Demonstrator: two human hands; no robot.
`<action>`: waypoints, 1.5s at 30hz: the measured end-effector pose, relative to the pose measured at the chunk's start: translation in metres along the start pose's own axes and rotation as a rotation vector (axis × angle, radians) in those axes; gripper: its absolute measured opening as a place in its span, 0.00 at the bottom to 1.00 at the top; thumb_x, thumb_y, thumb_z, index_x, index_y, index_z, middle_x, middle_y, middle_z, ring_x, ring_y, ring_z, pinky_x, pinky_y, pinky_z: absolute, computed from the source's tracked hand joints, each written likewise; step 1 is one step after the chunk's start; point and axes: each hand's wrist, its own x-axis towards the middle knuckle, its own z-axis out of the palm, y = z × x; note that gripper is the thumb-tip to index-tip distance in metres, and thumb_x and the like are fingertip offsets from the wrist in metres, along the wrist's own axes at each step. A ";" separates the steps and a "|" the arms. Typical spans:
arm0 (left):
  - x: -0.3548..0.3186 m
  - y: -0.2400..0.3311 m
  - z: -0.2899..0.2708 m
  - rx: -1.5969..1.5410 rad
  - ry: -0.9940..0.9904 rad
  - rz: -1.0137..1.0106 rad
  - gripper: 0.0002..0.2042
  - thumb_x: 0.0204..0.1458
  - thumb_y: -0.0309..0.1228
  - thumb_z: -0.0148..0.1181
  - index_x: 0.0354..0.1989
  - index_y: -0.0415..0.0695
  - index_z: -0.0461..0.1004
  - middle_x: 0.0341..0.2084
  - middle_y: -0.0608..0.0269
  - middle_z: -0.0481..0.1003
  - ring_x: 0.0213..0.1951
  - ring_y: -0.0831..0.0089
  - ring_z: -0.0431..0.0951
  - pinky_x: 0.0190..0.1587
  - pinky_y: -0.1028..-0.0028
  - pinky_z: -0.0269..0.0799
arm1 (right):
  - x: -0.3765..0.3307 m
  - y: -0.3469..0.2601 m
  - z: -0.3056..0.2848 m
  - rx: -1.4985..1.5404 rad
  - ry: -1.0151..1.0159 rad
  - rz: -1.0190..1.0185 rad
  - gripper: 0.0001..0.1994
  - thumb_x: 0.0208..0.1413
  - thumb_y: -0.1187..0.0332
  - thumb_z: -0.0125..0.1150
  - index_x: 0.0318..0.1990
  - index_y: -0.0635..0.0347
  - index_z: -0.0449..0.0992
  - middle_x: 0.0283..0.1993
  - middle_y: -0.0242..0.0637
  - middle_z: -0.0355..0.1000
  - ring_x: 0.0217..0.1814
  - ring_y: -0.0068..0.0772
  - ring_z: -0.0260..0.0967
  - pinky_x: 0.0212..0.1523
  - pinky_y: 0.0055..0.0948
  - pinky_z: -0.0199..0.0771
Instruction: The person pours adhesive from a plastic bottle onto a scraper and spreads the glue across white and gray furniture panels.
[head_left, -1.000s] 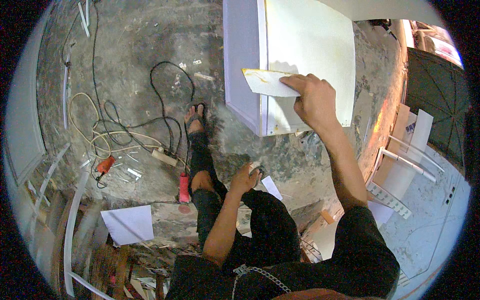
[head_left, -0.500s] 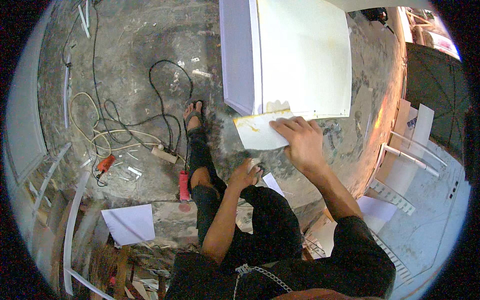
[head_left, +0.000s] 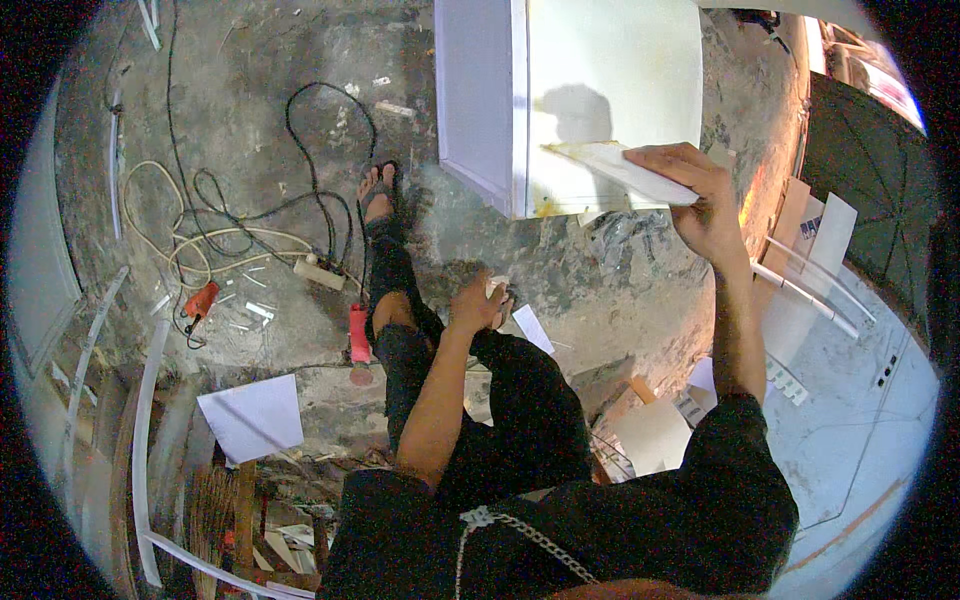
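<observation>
My right hand (head_left: 700, 185) pinches a flat white board piece (head_left: 622, 172) between thumb and fingers. Yellowish glue-like stuff shows along that piece's far edge. The piece is tilted over the near end of a large white box-like cabinet (head_left: 640, 70), and its shadow falls on the cabinet's top face. I cannot tell whether the two touch. A yellow smear marks the cabinet's near left corner. My left hand (head_left: 472, 308) is closed beside my knee around a small whitish object (head_left: 496, 287), mostly hidden by the fingers.
Black and cream cables (head_left: 250, 236) lie tangled on the concrete floor, with a power strip (head_left: 318, 273) and an orange device (head_left: 202, 300). A red cylinder (head_left: 359, 335) stands near my foot. A white panel (head_left: 255, 412) lies lower left; a pale blue sheet (head_left: 850, 430) is at right.
My right hand has moved up and to the right, turning the board piece from flat facing to steeply tilted over the cabinet's edge. My left hand stays by the knee.
</observation>
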 end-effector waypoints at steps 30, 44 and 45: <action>-0.031 -0.003 0.033 -0.099 -0.031 0.072 0.24 0.60 0.48 0.52 0.59 0.49 0.71 0.53 0.44 0.75 0.54 0.45 0.75 0.56 0.56 0.71 | -0.152 -0.001 0.164 0.022 0.010 0.242 0.25 0.42 0.83 0.57 0.50 0.50 0.82 0.49 0.39 0.80 0.52 0.42 0.77 0.54 0.40 0.73; -0.005 -0.003 0.021 -0.027 -0.042 -0.025 0.30 0.60 0.50 0.53 0.66 0.44 0.63 0.56 0.41 0.73 0.58 0.44 0.72 0.60 0.55 0.68 | 0.024 0.072 0.055 -0.476 -0.001 -0.573 0.27 0.42 0.67 0.64 0.55 0.37 0.80 0.58 0.20 0.76 0.60 0.39 0.68 0.64 0.42 0.67; -0.003 -0.003 0.018 -0.060 -0.066 -0.041 0.31 0.60 0.50 0.53 0.66 0.44 0.63 0.56 0.40 0.73 0.58 0.44 0.72 0.60 0.55 0.68 | 0.032 0.073 0.051 -0.504 -0.014 -0.607 0.26 0.42 0.67 0.64 0.55 0.37 0.80 0.58 0.20 0.76 0.59 0.39 0.68 0.65 0.42 0.67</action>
